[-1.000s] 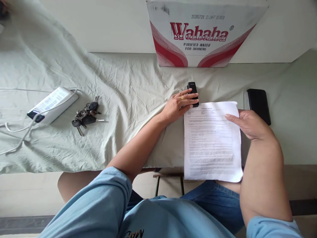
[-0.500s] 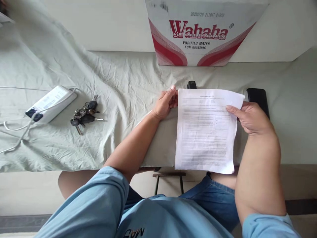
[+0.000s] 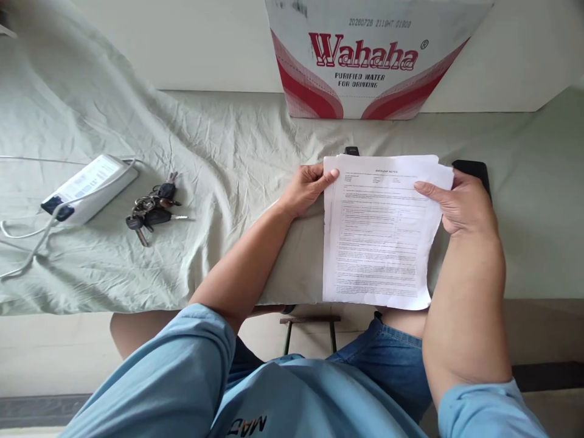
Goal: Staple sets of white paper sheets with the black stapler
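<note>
Several printed sheets of paper (image 3: 378, 237), the top one headed "OVERLEAF NOTES", are held up over the front edge of the table. My left hand (image 3: 309, 188) pinches their upper left edge, thumb on the front and fingers hidden behind. On the upper right edge, my right hand (image 3: 465, 201) grips them the same way, thumb across the print. The sheets are slightly out of line, with a second edge showing at the top and left. Behind the papers, a small black object (image 3: 351, 151) is mostly covered. A black phone-like slab (image 3: 477, 172) lies partly hidden beyond my right hand.
A Wahaha water carton (image 3: 365, 67) stands at the back against a white panel. To the left, a bunch of keys (image 3: 155, 210) and a white power strip-like box (image 3: 91, 188) with cables lie on the wrinkled green cloth (image 3: 237, 182). A stool (image 3: 310, 319) shows below.
My left hand, formerly beside the papers with its thumb off them, now clasps their left edge. A second sheet's edge has come into sight. The papers have moved slightly up.
</note>
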Action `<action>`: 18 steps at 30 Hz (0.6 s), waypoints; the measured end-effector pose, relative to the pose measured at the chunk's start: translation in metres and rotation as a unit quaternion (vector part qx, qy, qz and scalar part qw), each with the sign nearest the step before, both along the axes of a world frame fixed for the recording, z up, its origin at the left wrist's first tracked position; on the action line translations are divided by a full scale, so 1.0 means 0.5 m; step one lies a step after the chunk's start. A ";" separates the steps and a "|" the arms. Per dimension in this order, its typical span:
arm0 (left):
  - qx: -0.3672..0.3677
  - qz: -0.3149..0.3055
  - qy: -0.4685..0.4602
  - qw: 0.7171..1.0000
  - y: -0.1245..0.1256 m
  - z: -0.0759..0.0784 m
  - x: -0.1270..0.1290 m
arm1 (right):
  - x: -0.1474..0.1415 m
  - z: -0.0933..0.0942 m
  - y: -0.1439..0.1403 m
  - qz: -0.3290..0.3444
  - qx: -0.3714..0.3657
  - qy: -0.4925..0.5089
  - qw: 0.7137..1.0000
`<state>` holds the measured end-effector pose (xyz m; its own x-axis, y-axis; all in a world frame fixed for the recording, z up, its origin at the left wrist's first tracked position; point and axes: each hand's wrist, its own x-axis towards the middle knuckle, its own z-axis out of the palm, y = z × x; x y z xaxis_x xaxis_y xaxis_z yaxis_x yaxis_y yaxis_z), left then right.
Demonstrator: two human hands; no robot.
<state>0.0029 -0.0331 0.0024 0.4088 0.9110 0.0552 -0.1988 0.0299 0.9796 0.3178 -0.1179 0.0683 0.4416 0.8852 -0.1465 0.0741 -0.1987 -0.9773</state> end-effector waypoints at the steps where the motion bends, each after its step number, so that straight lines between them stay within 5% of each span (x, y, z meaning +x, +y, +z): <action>1: 0.006 0.001 0.009 1.000 -0.001 -0.001 -0.001 | 0.000 0.002 0.003 0.000 0.001 -0.006 1.000; 11: -0.044 -0.002 0.074 0.996 -0.012 0.010 -0.014 | -0.012 0.014 0.001 0.034 0.011 -0.060 0.998; 18: -0.064 0.024 0.038 0.997 -0.005 0.004 -0.006 | 0.017 -0.009 0.019 -0.056 0.070 -0.053 0.995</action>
